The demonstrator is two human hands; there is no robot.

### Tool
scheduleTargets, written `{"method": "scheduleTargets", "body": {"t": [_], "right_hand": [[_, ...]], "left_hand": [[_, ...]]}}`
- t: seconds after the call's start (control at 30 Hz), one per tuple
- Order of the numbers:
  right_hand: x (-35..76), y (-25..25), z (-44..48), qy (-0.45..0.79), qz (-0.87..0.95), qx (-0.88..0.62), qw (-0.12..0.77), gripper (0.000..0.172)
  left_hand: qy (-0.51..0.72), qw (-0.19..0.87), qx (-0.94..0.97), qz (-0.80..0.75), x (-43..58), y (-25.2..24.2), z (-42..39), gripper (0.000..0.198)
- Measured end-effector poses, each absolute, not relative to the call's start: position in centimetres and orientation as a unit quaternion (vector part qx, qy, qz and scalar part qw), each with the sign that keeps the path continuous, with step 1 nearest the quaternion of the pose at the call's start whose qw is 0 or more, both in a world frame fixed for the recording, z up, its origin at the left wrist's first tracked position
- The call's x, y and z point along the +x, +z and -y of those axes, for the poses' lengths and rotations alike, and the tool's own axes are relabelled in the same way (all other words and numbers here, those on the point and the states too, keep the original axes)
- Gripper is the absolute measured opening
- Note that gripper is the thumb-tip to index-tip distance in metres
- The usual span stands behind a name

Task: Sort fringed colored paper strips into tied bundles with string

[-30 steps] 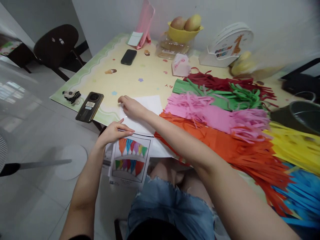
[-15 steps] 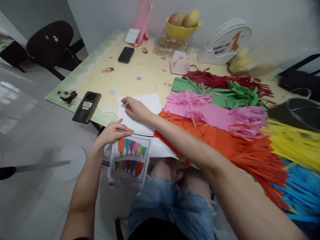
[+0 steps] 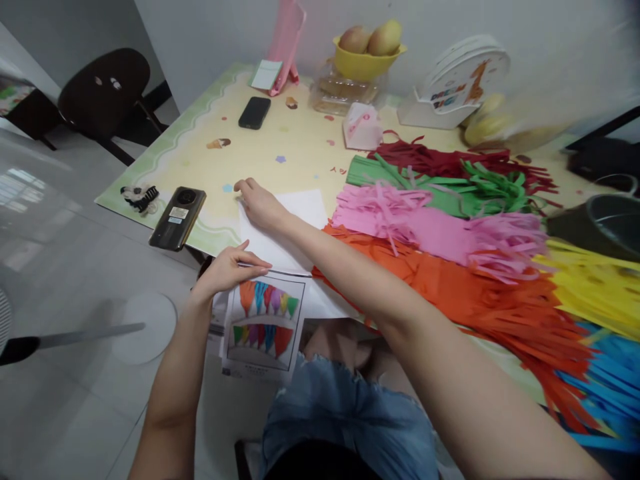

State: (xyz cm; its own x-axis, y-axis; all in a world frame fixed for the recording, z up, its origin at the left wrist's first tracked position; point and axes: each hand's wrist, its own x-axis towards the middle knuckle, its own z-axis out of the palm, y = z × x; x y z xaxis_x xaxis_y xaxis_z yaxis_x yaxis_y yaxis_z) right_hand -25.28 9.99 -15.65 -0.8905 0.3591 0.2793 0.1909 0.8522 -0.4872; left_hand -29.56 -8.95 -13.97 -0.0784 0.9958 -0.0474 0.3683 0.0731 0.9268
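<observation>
A white paper sheet (image 3: 295,213) lies at the table's near edge. Below it, a printed page (image 3: 265,362) with a picture of colourful tassel bunting hangs over the edge. My left hand (image 3: 233,268) rests where the two meet, fingers stretched to the right and thumb raised. At the sheet's far left corner is my right hand (image 3: 260,205), its fingers loosely bent and apart; the fingertips are partly hidden. Under my right forearm spreads fringed orange crepe paper (image 3: 425,283), with fringed pink paper (image 3: 440,230) behind it.
Fringed green (image 3: 450,193), dark red (image 3: 450,157), yellow (image 3: 595,287) and blue (image 3: 607,373) paper lies to the right. Two phones, one bronze (image 3: 179,219) and one black (image 3: 255,113), lie left. A yellow fruit bowl (image 3: 367,63) stands at the back.
My right hand has slid a little away from me and to the left, towards the sheet's far left corner. My left hand stays at the near edge. The view has shifted slightly.
</observation>
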Motion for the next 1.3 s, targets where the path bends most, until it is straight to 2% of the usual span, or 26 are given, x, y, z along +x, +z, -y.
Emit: {"method": "scheduleTargets", "body": {"t": [0.23, 0.53, 0.8, 0.97, 1.3], "right_hand": [[-25.4, -16.1, -10.6, 0.229, 0.945, -0.119, 0.199, 0.032], [-25.9, -16.3, -10.7, 0.234, 0.944, -0.117, 0.2, 0.031], [-23.5, -16.1, -12.5, 0.278, 0.934, -0.122, 0.187, 0.046], [-21.8, -16.1, -13.1, 0.285, 0.924, -0.149, 0.208, 0.046], [-22.8, -15.5, -12.6, 0.311, 0.911, -0.195, 0.191, 0.049]], "left_hand": [[0.397, 0.398, 0.55, -0.617, -29.6, -13.9, 8.9, 0.015], [0.391, 0.397, 0.553, -0.619, -29.7, -14.0, 8.9, 0.015], [0.392, 0.396, 0.554, -0.619, -29.7, -13.9, 8.8, 0.015], [0.387, 0.397, 0.553, -0.622, -29.7, -13.8, 8.7, 0.017], [0.381, 0.397, 0.545, -0.632, -29.7, -13.7, 8.7, 0.02]]}}
